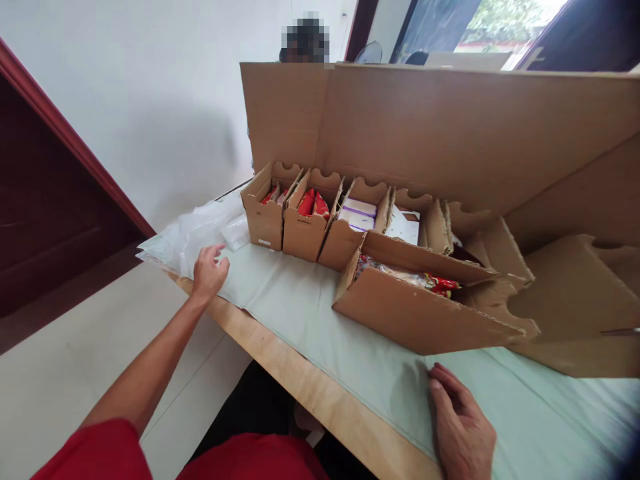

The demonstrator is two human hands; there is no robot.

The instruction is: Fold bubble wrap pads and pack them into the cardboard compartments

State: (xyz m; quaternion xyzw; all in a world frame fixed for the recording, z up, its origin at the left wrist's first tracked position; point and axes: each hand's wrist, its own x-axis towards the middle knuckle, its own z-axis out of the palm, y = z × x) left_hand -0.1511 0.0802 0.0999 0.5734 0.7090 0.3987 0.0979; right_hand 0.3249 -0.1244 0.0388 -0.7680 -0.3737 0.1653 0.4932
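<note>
My left hand [210, 271] is over the table's near left edge, fingers partly curled and apart, with nothing held. Just beyond it lie clear plastic bags [200, 230], spread toward the table's corner. My right hand [461, 420] rests on its side on the pale green cloth [305, 313], fingers loosely bent and holding nothing. In front of that hand sits an open cardboard bin [425, 320] with red and clear packets [440, 285] inside. A row of similar bins stands behind it; one holds red packets [314, 203], another white and purple packs [357, 213].
A tall cardboard panel [425, 120] rises behind the bins. More cardboard bins [575, 287] stand at the right. A person [306, 41] is behind the panel. The table's wooden edge [300, 380] runs diagonally nearest me, and a dark red door [55, 207] is at the left.
</note>
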